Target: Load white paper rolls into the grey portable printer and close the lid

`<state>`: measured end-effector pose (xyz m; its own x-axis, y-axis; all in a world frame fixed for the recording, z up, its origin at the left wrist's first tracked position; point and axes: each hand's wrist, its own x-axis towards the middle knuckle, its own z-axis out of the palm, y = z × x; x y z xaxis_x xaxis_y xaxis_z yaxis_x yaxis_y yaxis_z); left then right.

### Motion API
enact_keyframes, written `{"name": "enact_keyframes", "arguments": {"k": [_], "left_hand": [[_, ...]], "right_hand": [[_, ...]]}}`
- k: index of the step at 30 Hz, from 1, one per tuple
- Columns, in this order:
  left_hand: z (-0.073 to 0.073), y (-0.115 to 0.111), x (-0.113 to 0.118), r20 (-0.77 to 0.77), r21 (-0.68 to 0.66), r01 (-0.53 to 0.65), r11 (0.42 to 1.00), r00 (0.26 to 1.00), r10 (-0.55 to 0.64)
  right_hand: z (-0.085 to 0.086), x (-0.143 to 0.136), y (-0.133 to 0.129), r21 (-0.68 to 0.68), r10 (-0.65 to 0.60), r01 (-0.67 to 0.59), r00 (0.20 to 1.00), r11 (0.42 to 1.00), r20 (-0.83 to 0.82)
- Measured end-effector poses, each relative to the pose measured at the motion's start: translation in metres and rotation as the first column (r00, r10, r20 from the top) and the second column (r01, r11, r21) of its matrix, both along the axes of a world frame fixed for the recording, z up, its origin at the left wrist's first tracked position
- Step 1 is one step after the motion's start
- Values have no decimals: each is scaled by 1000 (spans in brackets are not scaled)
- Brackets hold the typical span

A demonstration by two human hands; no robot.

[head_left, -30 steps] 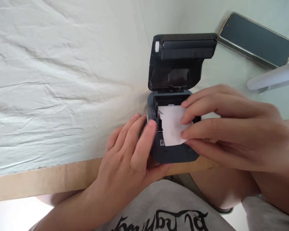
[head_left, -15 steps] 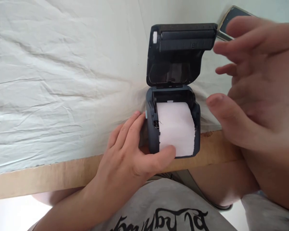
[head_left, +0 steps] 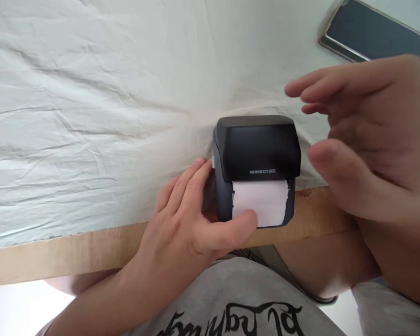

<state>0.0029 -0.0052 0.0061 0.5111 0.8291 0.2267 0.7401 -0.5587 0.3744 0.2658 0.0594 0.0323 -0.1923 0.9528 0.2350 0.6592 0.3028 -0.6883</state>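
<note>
A small dark label printer (head_left: pixel 261 149) stands at the table's front edge, its black lid lowered over the body. White paper (head_left: pixel 261 200) with ragged sides comes out from under the lid's front. My left hand (head_left: pixel 192 219) grips the printer from the left, its fingers along the side and its thumb pressing on the paper. To the right of the printer my right hand (head_left: pixel 367 130) hovers with thumb and fingers apart, holding nothing and not touching the lid.
A phone (head_left: pixel 378 32) lies at the back right, behind my right hand. Wrinkled white cloth (head_left: pixel 91 116) covers the table, and a bare wooden edge (head_left: pixel 73 254) runs along the front.
The printer's lid, raised before, has swung down over the paper roll compartment. My right hand has shifted slightly downward, so more of the phone shows. My left hand has kept its place.
</note>
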Motion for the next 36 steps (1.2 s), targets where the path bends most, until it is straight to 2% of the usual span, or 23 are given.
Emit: {"name": "enact_keyframes", "arguments": {"k": [2,4,6,9,13,16,20,25,28,36], "left_hand": [[-1,0,1,-2,18,-20,1000,1000,20],[-1,0,0,2,24,11,1000,1000,-11],[-1,2,-4,17,19,41,999,999,-41],[-1,5,-9,19,18,57,998,998,-57],[-4,6,-11,-27,50,61,997,998,-60],[-8,7,-10,-22,93,67,993,998,-66],[-11,8,-9,-11,143,63,988,998,-62],[-11,8,-10,11,117,42,992,999,-43],[-10,8,-11,-18,98,62,993,998,-60],[-8,10,-7,-54,32,-24,999,998,26]], "right_hand": [[-2,-3,3,29,169,-169,986,985,-2],[0,-9,6,-43,240,-239,971,970,4],[1,-13,8,-122,247,-245,969,962,3],[2,-12,10,-173,241,-240,970,955,-18],[0,2,16,-295,221,-221,975,930,-33],[0,9,22,-363,248,-225,969,904,16],[-3,4,22,-353,286,-242,955,904,78],[-6,3,4,-206,317,-284,936,937,153],[-4,12,-7,-169,322,-288,916,943,239],[-6,23,-8,-122,409,-390,869,913,278]]}}
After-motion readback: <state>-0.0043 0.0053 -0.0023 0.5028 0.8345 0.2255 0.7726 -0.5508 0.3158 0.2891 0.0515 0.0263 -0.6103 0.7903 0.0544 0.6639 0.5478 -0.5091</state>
